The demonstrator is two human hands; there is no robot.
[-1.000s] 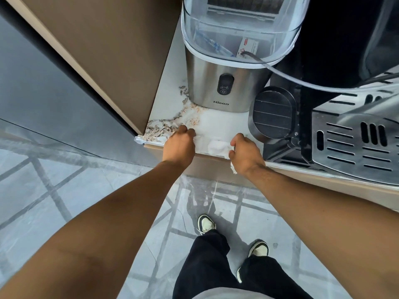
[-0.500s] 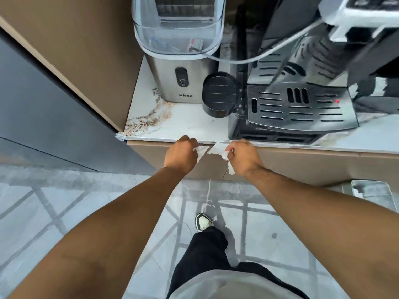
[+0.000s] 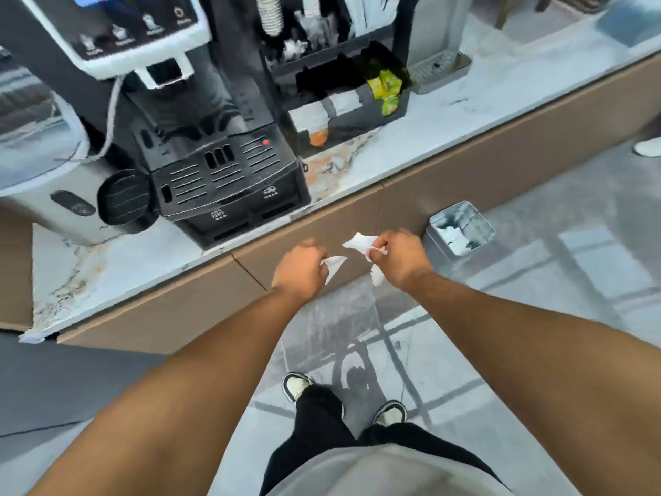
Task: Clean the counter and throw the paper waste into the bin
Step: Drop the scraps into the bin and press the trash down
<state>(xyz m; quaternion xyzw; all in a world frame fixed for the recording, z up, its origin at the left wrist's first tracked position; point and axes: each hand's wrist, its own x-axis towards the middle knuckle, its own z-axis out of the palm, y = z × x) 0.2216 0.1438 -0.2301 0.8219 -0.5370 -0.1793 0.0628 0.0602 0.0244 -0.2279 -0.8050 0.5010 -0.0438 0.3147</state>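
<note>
Left hand and right hand each clench a paper scrap near the surface; bin right.

Two hands, two paper scraps, one bin

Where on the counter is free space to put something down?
Bare counter lies right of the black organiser, and a patch lies before the ice maker. Around the coffee machine it is crowded.
</note>
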